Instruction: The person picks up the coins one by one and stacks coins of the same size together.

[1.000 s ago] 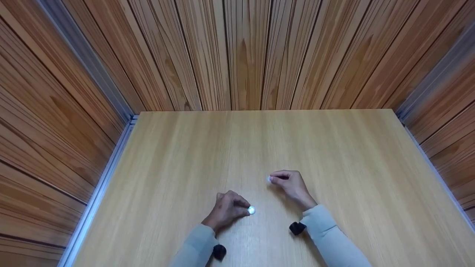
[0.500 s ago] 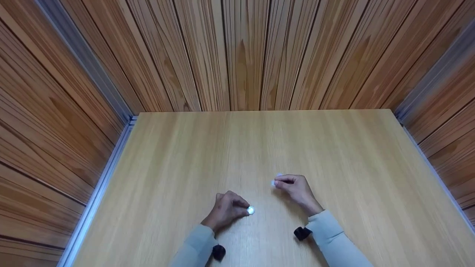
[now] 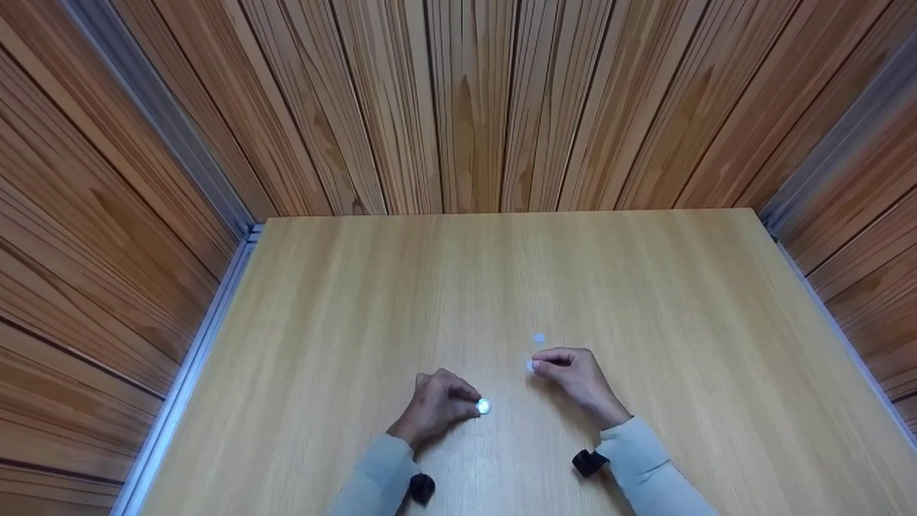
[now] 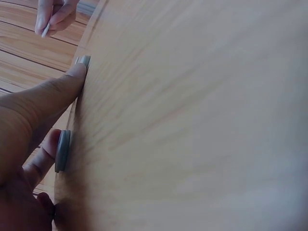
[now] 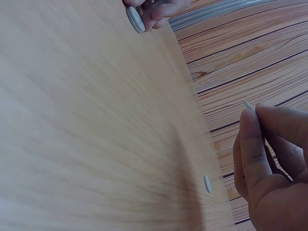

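Observation:
My left hand is low over the table, with thumb and fingertips at a shiny silver coin. In the left wrist view, one coin edge shows at the thumb tip and a thicker coin or short stack lies against a lower finger. The right wrist view shows a coin at the left fingertips, standing tilted. My right hand pinches another thin coin between thumb and forefinger, above the table. A separate coin lies flat on the table just beyond the right hand.
The pale wooden table stretches out past both hands. Wood-plank walls rise at the back and on both sides. A metal rail runs along the table's left edge. Black wrist devices sit below the cuffs.
The right hand has drawn back toward me and slightly right, still pinching a coin. The coin lying beyond it has come into full sight. My left hand has stayed in place.

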{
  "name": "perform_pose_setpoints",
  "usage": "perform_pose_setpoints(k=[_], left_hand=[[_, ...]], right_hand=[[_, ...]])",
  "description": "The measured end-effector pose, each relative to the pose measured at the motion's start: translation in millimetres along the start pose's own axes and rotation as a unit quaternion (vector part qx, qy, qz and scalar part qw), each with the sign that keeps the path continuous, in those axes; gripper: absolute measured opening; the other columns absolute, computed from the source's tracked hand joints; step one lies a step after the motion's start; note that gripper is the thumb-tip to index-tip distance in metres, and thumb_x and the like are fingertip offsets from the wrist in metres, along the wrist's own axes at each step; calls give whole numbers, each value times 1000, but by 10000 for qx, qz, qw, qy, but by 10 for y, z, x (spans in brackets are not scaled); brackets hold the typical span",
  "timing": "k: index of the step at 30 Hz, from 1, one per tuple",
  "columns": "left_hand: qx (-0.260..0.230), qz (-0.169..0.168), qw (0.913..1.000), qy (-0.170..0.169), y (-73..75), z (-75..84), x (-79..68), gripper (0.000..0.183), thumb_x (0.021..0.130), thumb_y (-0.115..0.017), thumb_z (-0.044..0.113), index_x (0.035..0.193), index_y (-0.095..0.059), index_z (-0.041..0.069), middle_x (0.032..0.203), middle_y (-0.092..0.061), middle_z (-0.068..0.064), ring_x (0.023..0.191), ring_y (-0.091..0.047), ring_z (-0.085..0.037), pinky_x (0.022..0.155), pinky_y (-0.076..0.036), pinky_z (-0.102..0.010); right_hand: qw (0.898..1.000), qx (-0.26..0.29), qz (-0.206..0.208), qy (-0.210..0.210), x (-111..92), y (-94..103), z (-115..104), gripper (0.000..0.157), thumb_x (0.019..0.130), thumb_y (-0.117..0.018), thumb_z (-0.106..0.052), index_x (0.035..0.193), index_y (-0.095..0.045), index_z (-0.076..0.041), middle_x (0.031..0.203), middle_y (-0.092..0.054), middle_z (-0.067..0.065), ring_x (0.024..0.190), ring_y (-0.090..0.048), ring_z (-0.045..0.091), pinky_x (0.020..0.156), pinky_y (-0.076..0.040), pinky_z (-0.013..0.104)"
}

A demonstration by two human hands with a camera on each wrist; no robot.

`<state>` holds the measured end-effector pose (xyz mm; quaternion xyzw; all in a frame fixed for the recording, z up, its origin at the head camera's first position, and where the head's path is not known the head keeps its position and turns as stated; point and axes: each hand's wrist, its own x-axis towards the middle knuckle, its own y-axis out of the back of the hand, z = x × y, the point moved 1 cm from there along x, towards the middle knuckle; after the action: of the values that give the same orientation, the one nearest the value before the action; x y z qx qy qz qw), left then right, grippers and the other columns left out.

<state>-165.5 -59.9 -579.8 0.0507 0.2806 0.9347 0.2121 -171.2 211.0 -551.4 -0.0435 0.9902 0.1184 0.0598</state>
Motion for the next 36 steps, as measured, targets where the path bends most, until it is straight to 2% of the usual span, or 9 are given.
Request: perform_pose_setpoints(k=[9,19,28,36], left_hand=[[111,-43,9999,1,3,18,-7,16,78,-86,23,93,-79,24,88,-69,21,96,-58,-7,88,-23,-44],[286,-94,9992,252,11,41,4,16,78,-86,26,93,-79,27,89,-68,24,98,-58,-7,92,-24,-45],[251,30,9996,92,17,27,-24,16,78,-86,26,92,-79,26,91,-67,21,96,-59,-7,91,-25,-45],[209,39,9997,156,2,34,-22,16,77,-87,26,91,-79,27,90,-66,22,94,-58,-6,91,-25,-43]], right_hand=[[9999,65,-93,-32,-101,-2,52,21,90,-74,-9,104,-73,7,100,-74,12,87,-66,11,76,-52,22],[9997,82,-216,-51,-242,-67,132,23,90,-75,-10,102,-73,9,97,-74,10,83,-64,8,74,-51,21],[9993,115,-253,-245,-302,-97,141,23,91,-74,-11,103,-73,8,99,-74,11,90,-64,11,77,-50,21],[9993,15,-250,-263,-331,-120,175,22,90,-74,-12,103,-73,6,100,-74,12,92,-65,15,77,-50,22]])
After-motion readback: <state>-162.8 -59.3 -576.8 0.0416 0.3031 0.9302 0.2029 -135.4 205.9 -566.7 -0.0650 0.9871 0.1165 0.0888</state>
